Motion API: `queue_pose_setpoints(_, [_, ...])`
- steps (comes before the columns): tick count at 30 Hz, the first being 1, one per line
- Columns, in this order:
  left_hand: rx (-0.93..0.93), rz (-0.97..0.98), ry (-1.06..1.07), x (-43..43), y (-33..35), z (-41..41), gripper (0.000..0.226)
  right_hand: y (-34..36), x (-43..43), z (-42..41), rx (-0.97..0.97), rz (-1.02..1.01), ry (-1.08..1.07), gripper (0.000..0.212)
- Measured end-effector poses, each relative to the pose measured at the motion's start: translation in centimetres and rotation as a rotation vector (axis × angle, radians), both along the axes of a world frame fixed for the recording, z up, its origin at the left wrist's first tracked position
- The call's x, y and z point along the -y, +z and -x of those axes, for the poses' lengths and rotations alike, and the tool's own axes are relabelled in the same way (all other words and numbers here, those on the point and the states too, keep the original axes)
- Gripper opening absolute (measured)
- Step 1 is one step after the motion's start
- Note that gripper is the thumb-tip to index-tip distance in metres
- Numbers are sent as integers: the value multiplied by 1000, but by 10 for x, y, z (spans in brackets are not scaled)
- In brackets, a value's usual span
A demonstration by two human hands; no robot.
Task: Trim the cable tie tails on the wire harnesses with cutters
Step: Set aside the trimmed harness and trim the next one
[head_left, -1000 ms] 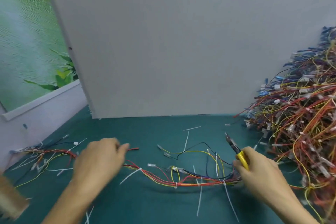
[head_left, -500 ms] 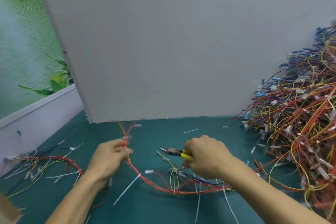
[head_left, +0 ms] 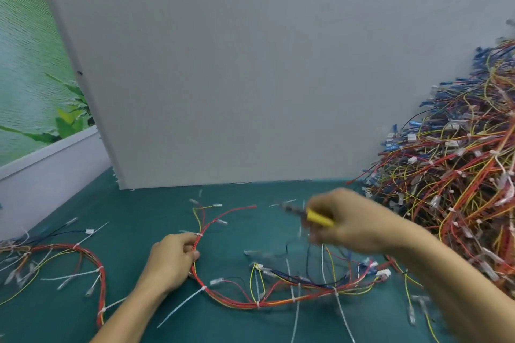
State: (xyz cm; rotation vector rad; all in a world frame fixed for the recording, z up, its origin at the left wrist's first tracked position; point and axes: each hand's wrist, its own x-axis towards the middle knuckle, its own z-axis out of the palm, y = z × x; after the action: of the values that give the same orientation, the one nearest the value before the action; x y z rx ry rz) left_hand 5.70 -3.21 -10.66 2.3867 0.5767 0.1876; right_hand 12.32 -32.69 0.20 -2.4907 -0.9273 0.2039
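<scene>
At the tabletop's middle, the left hand (head_left: 170,262) pinches a limp, light wire harness (head_left: 250,301) beside a tie, while the blurred right hand (head_left: 348,227) grips yellow-handled cutters (head_left: 312,213).

A grey board (head_left: 250,64) stands on the teal table (head_left: 139,209), with what looks like a leafy green mural (head_left: 28,64) behind.
</scene>
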Motion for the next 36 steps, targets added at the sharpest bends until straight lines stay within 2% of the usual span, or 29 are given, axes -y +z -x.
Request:
queue_pose_setpoints(3, [7, -62, -26, 2, -1, 0, 23, -3, -4, -18, 47, -629, -380, 11])
queue_pose_setpoints(4, [18, -61, -27, 3, -2, 0, 23, -8, -9, -25, 82, -715, -499, 12])
queue_pose_setpoints(5, [27, -62, -23, 3, -2, 1, 22, -16, -14, -32, 116, -689, -585, 12])
queue_pose_setpoints(8, [61, -34, 4, 3, -6, 2, 23, -47, -32, -48, 73, -415, -701, 12])
queue_pose_setpoints(11, [104, -4, 48, 4, -8, 4, 27, -79, -45, -52, -13, -211, -692, 11])
queue_pose_setpoints(15, [94, -49, 49, 4, -11, 2, 24, -104, -49, -47, -94, -59, -657, 9])
queue_pose_setpoints(17, [71, -107, 38, 5, -7, 2, 23, -106, -46, -46, -106, -63, -636, 12])
queue_pose_setpoints(20, [143, -328, 53, 9, 4, 3, 24, -94, -38, -47, -137, -214, -559, 26])
queue_pose_setpoints(23, [406, -413, -26, 29, 29, 10, 18, -68, -25, -45, -91, -383, -506, 34])
queue_pose_setpoints(26, [653, -432, -318, 57, 46, 22, 23, -46, 0, -36, 50, -422, -508, 28])
queue_pose_setpoints(28, [544, -415, -601, 82, 41, 27, 31, -42, 22, -25, 78, -299, -436, 14])
queue_pose_setpoints(30, [315, -445, -761, 104, 24, 26, 38, -50, 40, -12, 47, -67, -277, 22])
queue_pose_setpoints(33, [192, -558, -770, 121, -8, 20, 33, -79, 50, 6, -12, 176, -97, 29])
queue_pose_setpoints(36, [315, -483, -693, 124, -14, 17, 25, -99, 48, 11, 76, 170, -97, 31])
